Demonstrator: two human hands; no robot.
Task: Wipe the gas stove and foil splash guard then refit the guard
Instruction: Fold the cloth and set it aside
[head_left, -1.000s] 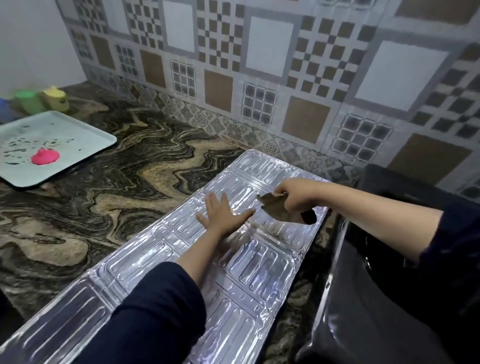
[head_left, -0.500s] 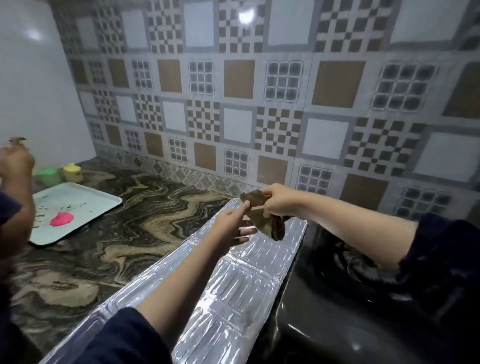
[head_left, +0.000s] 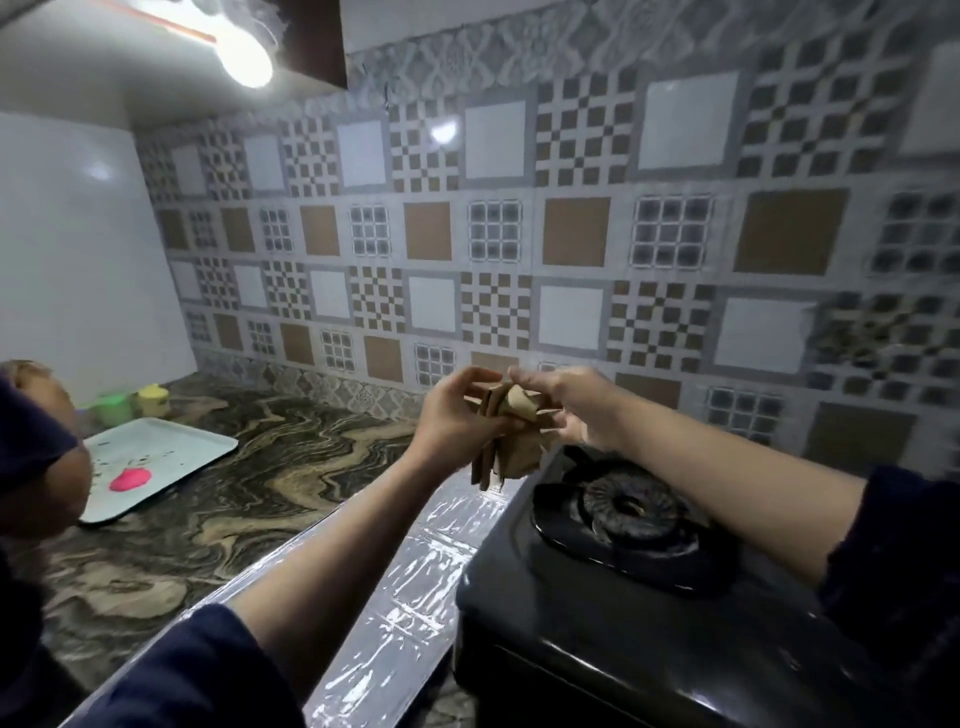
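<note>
- Head view: the left hand (head_left: 457, 421) and the right hand (head_left: 582, 410) meet in mid-air, raised in front of the tiled wall (head_left: 571, 234), both pinching the same brown cloth (head_left: 506, 441).
- Left hand: fingers curl around the cloth's left side, thumb on top, so it is clenched on the fabric.
- Right hand: thumb and fingertips nip the cloth's upper right edge, the other fingers spread loosely below it.
- The cloth hangs bunched in folds between the two hands (its lower end dangles free, touching nothing).
- Below the hands and to the right sits the black gas stove (head_left: 597, 634), its round burner (head_left: 631, 506) and dark pan support in plain sight.
- The foil splash guard (head_left: 410, 587) lies flat on the marbled countertop (head_left: 218, 499), just beside the stove's left edge, running toward the near side under the left forearm; it is not standing around the stove.
- Further left on the countertop rests a pale tray (head_left: 171, 457) with a pink blob (head_left: 130, 479) on it.
- Behind the tray stand a green cup (head_left: 111, 408) and a yellow cup (head_left: 152, 399), close to the white side wall.
- A bright lamp (head_left: 244, 57) glares at the upper left (the picture is somewhat motion-blurred).
</note>
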